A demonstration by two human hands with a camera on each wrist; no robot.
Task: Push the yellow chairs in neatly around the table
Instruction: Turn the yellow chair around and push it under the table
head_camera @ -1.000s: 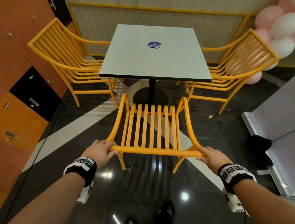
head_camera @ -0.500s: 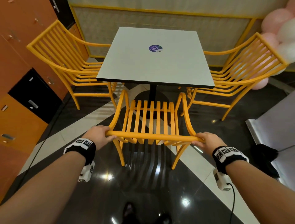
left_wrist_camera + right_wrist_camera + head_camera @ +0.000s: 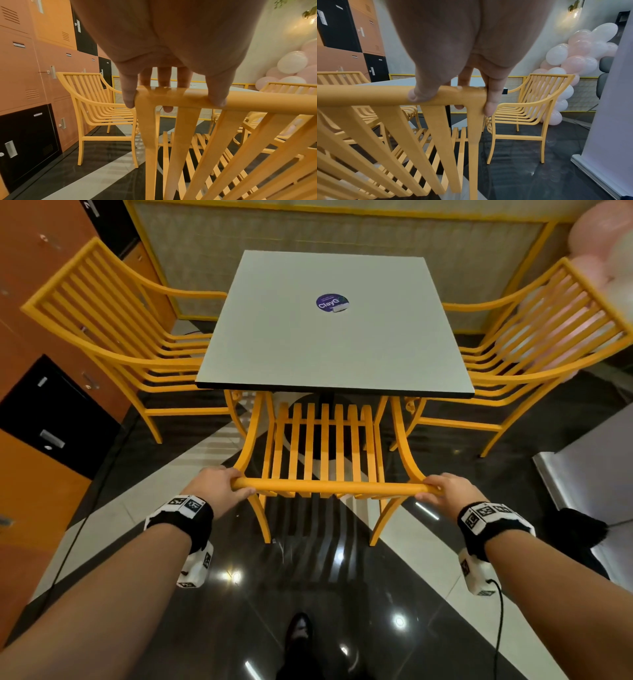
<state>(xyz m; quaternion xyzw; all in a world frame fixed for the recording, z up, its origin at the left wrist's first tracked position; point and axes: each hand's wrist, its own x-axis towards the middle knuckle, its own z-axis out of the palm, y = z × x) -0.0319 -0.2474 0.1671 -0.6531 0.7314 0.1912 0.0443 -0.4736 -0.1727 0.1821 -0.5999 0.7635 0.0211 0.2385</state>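
A square grey table (image 3: 329,337) stands in the middle with a yellow slatted chair on each of three sides. The near chair (image 3: 325,453) has its front tucked under the table's near edge. My left hand (image 3: 219,491) grips the left end of its top rail (image 3: 329,486), fingers curled over it (image 3: 173,97). My right hand (image 3: 445,491) grips the right end the same way (image 3: 453,94). The left chair (image 3: 113,337) and the right chair (image 3: 534,344) stand with their seats partly under the table.
Orange and black lockers (image 3: 37,405) line the left wall. Pink and white balloons (image 3: 576,56) cluster at the back right. A white panel (image 3: 596,467) stands at the right. The floor is glossy black tile with a pale stripe (image 3: 102,508). My shoe (image 3: 299,631) is behind the chair.
The near chair has slid forward, its seat now going under the table's near edge. Both hands kept their grip on the top rail and moved forward with it.
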